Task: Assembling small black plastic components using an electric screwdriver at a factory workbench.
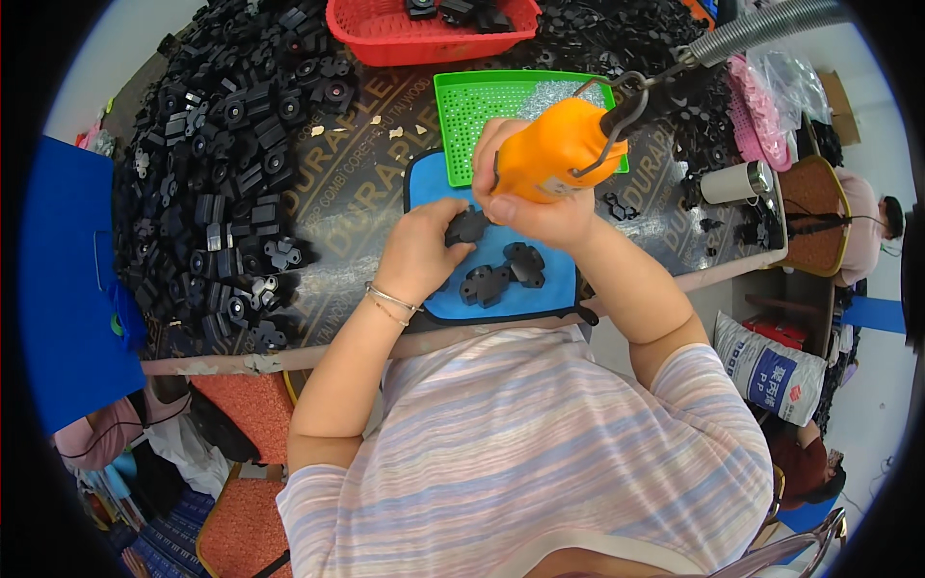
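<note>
My right hand (540, 214) is wrapped round an orange electric screwdriver (549, 149), which hangs by a wire loop from a coiled spring (761, 31). The tool's tip is hidden behind the hand. To its left, my left hand (416, 249) pinches a small black plastic part (468, 226) between thumb and fingers, down on a blue mat (448, 289). Nearer to me on the same mat lie more black parts, one dark lobed piece (485, 286) beside another black piece (525, 263).
A green perforated tray (467, 125) with a heap of small silvery pieces (559, 96) stands beyond the mat. Behind it sits a red basket (434, 46) of black parts. Piled black parts (241, 144) cover the table's left. A white cylindrical bottle (734, 183) lies at right.
</note>
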Demonstrator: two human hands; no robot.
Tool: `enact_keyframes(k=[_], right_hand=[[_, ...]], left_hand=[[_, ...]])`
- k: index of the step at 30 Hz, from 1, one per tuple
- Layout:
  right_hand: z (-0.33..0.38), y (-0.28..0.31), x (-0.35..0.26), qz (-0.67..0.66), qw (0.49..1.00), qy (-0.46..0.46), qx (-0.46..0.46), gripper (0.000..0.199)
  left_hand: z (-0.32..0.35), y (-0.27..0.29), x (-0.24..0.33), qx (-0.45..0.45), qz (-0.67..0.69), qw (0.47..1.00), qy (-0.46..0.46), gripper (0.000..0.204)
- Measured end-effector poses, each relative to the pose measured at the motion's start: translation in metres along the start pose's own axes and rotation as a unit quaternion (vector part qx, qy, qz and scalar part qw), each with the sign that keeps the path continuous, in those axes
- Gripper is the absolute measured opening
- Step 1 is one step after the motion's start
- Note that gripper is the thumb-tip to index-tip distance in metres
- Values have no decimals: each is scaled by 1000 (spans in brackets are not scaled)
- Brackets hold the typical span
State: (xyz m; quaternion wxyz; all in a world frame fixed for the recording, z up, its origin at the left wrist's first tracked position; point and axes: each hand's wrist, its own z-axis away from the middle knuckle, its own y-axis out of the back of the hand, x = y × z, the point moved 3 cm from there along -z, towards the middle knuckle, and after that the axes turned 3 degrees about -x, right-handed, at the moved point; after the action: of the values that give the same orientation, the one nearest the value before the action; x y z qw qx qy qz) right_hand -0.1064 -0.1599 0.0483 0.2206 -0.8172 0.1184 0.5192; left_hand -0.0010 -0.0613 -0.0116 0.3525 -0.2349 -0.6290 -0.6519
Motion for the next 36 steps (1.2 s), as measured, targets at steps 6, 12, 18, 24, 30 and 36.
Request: enact_keyframes(k=[6, 12, 18, 24, 30, 36], right_hand=[[-7, 5, -9, 114, 987, 97, -55, 23], [-26, 32, -22, 53, 987, 151, 1, 26], [-27, 40, 17, 50, 991, 116, 48, 20], [-28, 36, 20, 70, 990, 109, 54, 21], [-28, 37, 25, 61, 992, 100, 49, 20], [-27, 31, 12, 54, 993, 73, 73, 19]], left_hand=[[0, -4, -4, 11, -5, 1000, 0, 41], [1, -7, -7, 44, 19, 999, -21, 41], [0, -4, -4, 43, -3, 998, -35, 43], [0, -4, -5, 40, 2, 999, -29, 44], [-1, -5, -7, 41, 23, 999, -25, 42], [-2, -5, -9, 38, 38, 998, -18, 43]])
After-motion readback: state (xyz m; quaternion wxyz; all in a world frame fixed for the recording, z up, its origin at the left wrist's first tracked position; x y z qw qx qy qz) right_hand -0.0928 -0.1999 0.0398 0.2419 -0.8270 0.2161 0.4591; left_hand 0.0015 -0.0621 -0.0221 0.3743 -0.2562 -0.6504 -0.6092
